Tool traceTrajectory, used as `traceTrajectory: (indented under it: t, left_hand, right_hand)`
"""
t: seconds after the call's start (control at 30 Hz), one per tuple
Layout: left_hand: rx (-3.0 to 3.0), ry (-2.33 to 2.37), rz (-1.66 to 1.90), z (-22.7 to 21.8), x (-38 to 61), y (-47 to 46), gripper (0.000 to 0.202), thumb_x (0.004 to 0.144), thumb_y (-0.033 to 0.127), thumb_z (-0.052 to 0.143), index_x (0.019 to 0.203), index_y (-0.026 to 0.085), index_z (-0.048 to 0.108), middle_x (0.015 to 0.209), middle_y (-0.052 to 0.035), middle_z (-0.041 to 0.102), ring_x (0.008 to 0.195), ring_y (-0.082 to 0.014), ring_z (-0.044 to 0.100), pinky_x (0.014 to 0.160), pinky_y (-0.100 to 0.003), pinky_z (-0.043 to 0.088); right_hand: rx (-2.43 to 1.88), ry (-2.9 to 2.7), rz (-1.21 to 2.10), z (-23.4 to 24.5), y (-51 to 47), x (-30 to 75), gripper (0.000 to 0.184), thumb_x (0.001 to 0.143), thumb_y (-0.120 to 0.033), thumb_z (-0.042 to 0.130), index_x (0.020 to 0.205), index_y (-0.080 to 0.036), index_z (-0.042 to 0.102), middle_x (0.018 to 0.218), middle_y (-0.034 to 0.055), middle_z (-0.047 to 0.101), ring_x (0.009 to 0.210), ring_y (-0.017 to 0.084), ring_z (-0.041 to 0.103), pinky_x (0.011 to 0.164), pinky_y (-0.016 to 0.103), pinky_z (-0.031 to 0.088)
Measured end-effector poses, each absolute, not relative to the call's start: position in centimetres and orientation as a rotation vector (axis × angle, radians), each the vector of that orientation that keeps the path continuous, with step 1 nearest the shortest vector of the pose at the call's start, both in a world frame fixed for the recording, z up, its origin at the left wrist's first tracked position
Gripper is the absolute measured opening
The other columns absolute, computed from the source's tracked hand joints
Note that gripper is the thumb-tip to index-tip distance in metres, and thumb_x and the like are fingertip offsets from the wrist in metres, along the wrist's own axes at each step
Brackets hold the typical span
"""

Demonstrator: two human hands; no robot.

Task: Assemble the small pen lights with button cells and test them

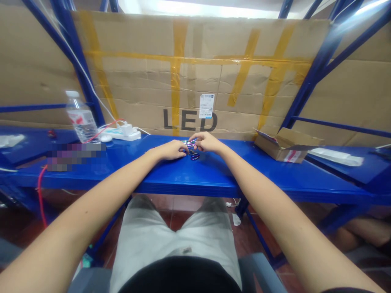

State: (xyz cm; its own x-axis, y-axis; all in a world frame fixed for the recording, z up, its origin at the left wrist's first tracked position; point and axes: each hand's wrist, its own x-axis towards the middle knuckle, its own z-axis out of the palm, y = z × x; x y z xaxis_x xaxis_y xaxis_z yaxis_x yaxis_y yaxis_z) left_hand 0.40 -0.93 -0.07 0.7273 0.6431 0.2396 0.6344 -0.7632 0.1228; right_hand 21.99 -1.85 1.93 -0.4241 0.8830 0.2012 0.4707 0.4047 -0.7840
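Both my arms reach forward over a blue shelf-like bench (pixel 189 175). My left hand (pixel 171 149) and my right hand (pixel 207 142) meet at the middle of the bench, fingers curled and pinched on a small cluster of shiny, multicoloured metal clips (pixel 191 148). Part of the cluster, a purple loop, lies on the bench surface just under the hands. The pieces are too small to make out singly.
A clear water bottle (pixel 81 118) stands at the left, beside a white power strip (pixel 122 132) with white and red cables. An open cardboard box (pixel 282 145) sits at the right. A taped cardboard sheet marked "LED" (pixel 195 73) backs the bench, between blue rack posts.
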Motion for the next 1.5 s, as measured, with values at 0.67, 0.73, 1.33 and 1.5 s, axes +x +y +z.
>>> traceTrajectory:
  t: [0.67,0.73,1.33,1.5]
  left_hand:
    - [2.205,1.067,0.963,-0.1,0.2,-0.3,0.011,0.089,0.016,0.057,0.099,0.016,0.059,0.079,-0.0044,0.07,0.07,-0.0157,0.067,0.067,-0.028,0.051]
    - [2.122,1.028,1.044,0.0,0.3,-0.1,0.01,0.09,0.015,0.057,0.1,0.016,0.059,0.086,-0.006,0.072,0.076,-0.016,0.069,0.07,-0.029,0.053]
    - [2.156,1.03,1.126,0.0,0.6,-0.3,0.014,0.082,0.02,0.069,0.094,0.014,0.066,0.083,-0.0047,0.072,0.074,-0.0158,0.067,0.071,-0.029,0.053]
    - [2.122,0.971,1.16,0.0,0.3,-0.2,0.014,0.083,0.02,0.07,0.094,0.014,0.065,0.08,-0.0043,0.072,0.069,-0.0147,0.067,0.067,-0.029,0.054]
  right_hand:
    - [-1.013,-1.653,1.497,2.5,-2.8,21.3,0.026,0.066,0.003,0.05,0.083,-0.014,0.058,0.063,0.0005,0.052,0.056,0.012,0.044,0.054,0.024,0.039]
    - [-1.008,-1.69,1.436,2.2,-2.6,21.3,0.022,0.066,0.003,0.053,0.079,-0.014,0.059,0.063,0.0008,0.053,0.057,0.012,0.045,0.056,0.024,0.04]
    - [-1.175,-1.929,0.875,1.6,-2.8,20.4,0.01,0.083,-0.007,0.055,0.083,-0.016,0.058,0.062,-0.002,0.051,0.058,0.012,0.049,0.058,0.024,0.041]
    - [-1.221,-2.391,0.299,1.3,-2.7,20.7,0.015,0.079,-0.006,0.061,0.084,-0.014,0.073,0.083,0.0046,0.073,0.075,0.014,0.061,0.069,0.022,0.042]
